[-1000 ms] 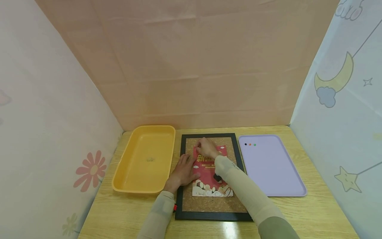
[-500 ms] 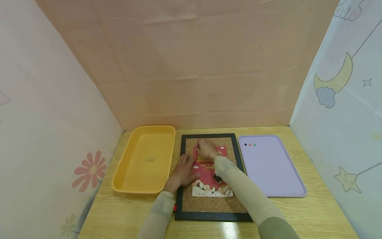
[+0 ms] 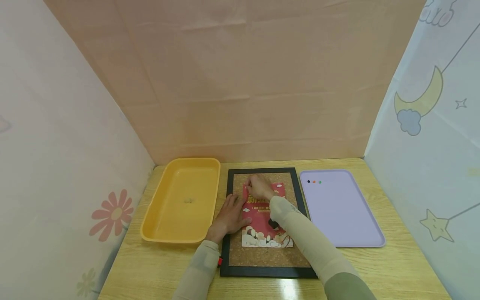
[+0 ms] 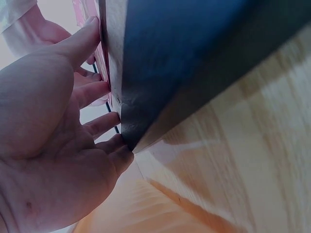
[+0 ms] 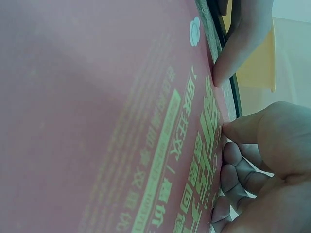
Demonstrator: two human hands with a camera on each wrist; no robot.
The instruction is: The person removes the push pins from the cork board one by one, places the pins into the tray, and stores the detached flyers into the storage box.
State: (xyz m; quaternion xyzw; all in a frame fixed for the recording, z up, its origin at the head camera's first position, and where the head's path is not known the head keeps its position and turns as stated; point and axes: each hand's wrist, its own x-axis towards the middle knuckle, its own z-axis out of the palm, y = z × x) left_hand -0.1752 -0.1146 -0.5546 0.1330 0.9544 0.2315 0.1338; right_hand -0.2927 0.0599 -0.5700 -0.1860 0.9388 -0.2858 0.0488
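Note:
A red poster (image 3: 258,218) with gold lettering and a pale lower border lies on a black-framed corkboard (image 3: 270,258). My left hand (image 3: 230,214) rests across the poster's left edge and the frame, fingers spread. In the left wrist view the fingertips (image 4: 112,119) of that hand touch the board's side. At the poster's upper left corner, my right hand (image 3: 259,186) bends down with its fingers curled. The right wrist view shows its thumb (image 5: 243,127) and curled fingers against the top edge of the poster; anything between them is hidden.
Left of the board stands a yellow tray (image 3: 150,233) with a few tiny pale items in it. On the right, a lilac tray (image 3: 345,216) bears a black, an orange and a green small piece (image 3: 320,182). A cloth wall (image 3: 240,125) closes the back.

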